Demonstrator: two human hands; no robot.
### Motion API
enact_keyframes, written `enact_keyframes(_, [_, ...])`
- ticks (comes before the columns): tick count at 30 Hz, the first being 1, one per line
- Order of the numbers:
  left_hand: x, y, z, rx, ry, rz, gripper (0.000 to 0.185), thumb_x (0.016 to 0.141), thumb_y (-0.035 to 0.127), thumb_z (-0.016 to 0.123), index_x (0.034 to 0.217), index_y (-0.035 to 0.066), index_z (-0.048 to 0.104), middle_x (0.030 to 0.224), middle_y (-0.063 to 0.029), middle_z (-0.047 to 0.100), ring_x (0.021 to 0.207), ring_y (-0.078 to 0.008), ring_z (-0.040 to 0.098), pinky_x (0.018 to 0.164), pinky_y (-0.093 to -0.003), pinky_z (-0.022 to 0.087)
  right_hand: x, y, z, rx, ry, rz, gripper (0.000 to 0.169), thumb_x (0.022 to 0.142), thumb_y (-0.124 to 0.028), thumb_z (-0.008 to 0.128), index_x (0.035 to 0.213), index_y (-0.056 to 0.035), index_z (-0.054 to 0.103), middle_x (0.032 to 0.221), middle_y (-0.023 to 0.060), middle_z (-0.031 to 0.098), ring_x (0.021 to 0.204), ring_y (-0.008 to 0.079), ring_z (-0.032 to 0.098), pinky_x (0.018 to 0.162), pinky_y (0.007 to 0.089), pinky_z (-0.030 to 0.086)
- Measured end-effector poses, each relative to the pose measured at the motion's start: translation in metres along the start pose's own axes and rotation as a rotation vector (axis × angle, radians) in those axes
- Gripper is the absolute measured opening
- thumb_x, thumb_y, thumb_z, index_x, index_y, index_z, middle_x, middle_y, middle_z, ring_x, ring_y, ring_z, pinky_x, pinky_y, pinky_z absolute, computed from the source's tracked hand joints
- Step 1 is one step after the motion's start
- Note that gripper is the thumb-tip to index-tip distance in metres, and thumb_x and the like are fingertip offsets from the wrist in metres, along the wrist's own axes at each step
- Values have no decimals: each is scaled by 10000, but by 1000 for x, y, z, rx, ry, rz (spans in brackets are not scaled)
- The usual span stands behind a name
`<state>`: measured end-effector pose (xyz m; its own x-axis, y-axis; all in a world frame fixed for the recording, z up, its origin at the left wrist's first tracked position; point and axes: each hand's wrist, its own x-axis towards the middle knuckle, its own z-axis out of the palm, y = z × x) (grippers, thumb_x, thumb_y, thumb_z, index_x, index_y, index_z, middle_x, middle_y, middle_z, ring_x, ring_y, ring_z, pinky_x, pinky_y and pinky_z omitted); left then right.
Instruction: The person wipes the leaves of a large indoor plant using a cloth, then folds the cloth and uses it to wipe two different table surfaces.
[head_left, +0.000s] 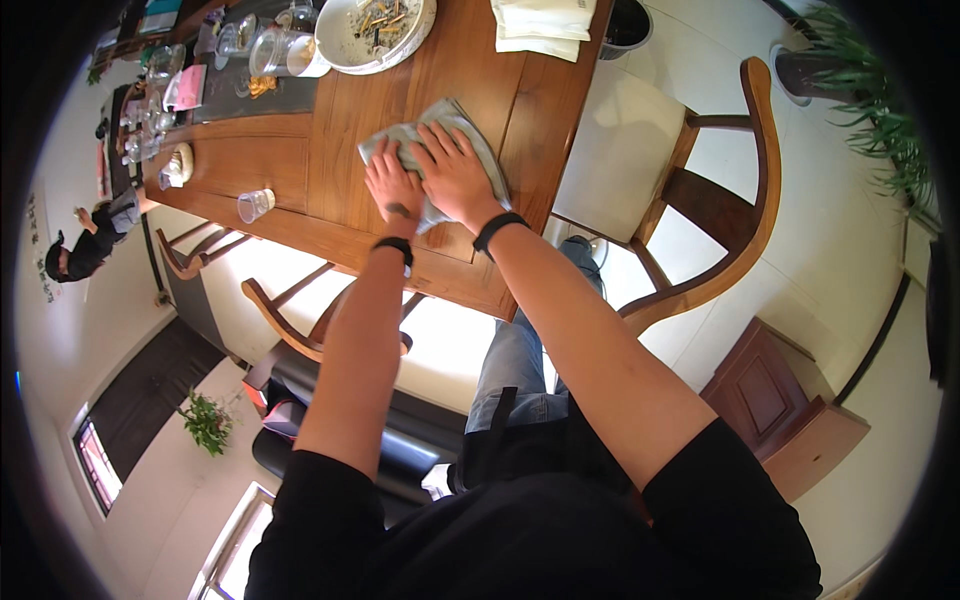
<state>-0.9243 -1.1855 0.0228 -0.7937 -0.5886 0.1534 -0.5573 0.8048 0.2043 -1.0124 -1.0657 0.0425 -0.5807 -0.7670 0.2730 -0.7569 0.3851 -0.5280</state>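
A folded grey-green cloth (452, 112) lies on the wooden table (341, 161), near its corner. My left hand (394, 184) rests flat on the cloth's left part, with the fingers stretched out. Beside it, my right hand (456, 176) presses palm down on the middle of the cloth, its fingers spread. The two hands are close together and cover much of the cloth. A dark band circles each wrist. Farther along the table stands a round white ashtray (341, 64) with cigarette butts and ash in it.
White paper napkins (544, 26) lie at the table's edge. Plastic cups (256, 205) and containers (281, 52) stand to the left. A wooden armchair (619, 150) adjoins the right side; another chair (281, 319) is below. A bin (626, 34) stands beyond. A person (94, 240) is at far left.
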Motion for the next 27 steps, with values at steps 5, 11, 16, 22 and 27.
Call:
enact_keyframes(5, [-104, 62, -5, 37, 0, -108, 634, 810, 98, 522, 1430, 77, 394, 1539, -124, 351, 1303, -380, 396, 1091, -499, 302, -77, 7, -33, -11, -74, -50, 363, 915, -236, 557, 1256, -114, 591, 1481, 75, 484, 1410, 231, 390, 1182, 421, 249])
enact_keyframes(11, [-187, 78, -32, -36, -163, -87, 686, 814, 73, 539, 1461, 17, 319, 1564, -200, 275, 1379, -416, 312, 1137, -519, 251, -160, -24, -48, 86, -85, 30, 356, 914, -231, 559, 1249, -117, 587, 1466, 68, 495, 1399, 223, 400, 1164, 421, 276])
enact_keyframes(16, [-239, 77, -43, -87, -216, -3, 679, 823, 81, 530, 1465, 2, 321, 1580, -206, 253, 1429, -405, 269, 1155, -519, 221, -220, -51, -50, 109, -45, 146, 368, 905, -237, 574, 1258, -133, 585, 1459, 55, 501, 1388, 222, 415, 1152, 425, 296])
enact_keyframes(22, [-269, 60, -62, -257, -280, 170, 668, 800, 33, 554, 1434, -8, 349, 1565, -222, 263, 1421, -427, 270, 1162, -526, 222, -265, -96, -41, -8, 59, 309, 428, 868, -191, 589, 1292, -132, 564, 1475, 68, 486, 1390, 254, 419, 1131, 458, 310])
enact_keyframes(27, [-272, 43, -81, -444, -341, 267, 678, 768, -48, 567, 1418, -23, 376, 1561, -235, 265, 1437, -445, 255, 1174, -535, 245, -281, -124, -38, -92, 39, 347, 551, 824, -25, 564, 1367, -107, 527, 1508, 108, 441, 1407, 285, 395, 1100, 458, 334])
